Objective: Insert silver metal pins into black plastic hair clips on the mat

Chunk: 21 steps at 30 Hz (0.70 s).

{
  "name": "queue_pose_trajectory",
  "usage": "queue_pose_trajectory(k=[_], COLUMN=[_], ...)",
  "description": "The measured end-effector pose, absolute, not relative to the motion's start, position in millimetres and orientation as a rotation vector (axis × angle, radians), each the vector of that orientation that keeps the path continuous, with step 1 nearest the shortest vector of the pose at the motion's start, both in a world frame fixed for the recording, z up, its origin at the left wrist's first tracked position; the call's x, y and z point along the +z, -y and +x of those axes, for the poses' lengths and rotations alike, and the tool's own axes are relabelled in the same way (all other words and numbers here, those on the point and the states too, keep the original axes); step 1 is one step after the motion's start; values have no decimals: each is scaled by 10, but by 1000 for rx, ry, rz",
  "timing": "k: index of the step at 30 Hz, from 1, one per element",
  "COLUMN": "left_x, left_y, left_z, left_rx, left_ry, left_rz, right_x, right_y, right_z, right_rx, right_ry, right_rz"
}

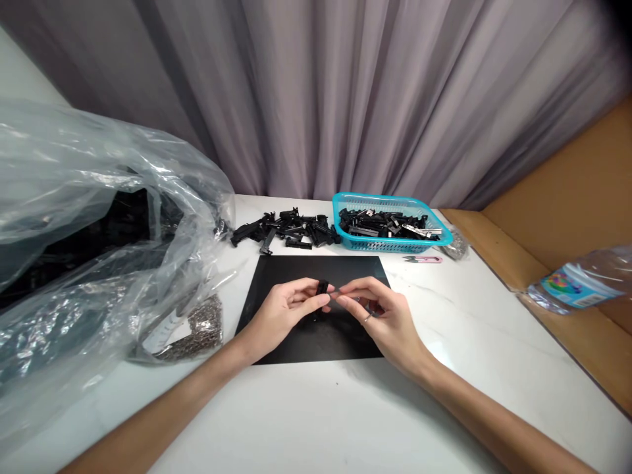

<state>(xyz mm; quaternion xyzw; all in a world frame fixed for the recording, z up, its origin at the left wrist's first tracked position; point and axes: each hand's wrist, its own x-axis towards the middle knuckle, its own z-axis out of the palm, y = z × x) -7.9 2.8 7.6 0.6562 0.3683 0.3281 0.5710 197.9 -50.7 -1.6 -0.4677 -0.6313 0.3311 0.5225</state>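
Above a black mat (pixel 316 342), my left hand (pixel 284 309) is closed round a small black plastic part (pixel 322 287), which stands roughly upright between thumb and fingers. My right hand (pixel 388 316) meets it from the right, thumb and forefinger pinched on a small thin grey piece (pixel 336 293) whose tip points at the black part. Whether the two pieces touch is too small to tell. A bit of thin metal (pixel 368 317) also shows under the right hand's curled fingers.
Behind the mat lies a pile of black plastic parts (pixel 299 230); a blue basket (pixel 395 245) holds more. Pink-handled thread snips (pixel 424 260) rest before it. A big clear bag (pixel 187 171) and a bag of small metal pieces (pixel 202 329) occupy the left. A bottle (pixel 577 286) is at right.
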Motion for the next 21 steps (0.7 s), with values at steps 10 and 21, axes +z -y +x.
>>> queue_pose_trajectory(k=[10, 21], left_x=[95, 142], left_y=[-5, 19], left_z=[-57, -39], left_rx=[864, 884], left_ry=[-801, -785], left_rz=[1436, 1252], right_x=[-14, -51], right_y=[469, 455], right_z=[2015, 2030], right_rx=[776, 878], right_ry=[1537, 1526], right_rz=[-1123, -1146])
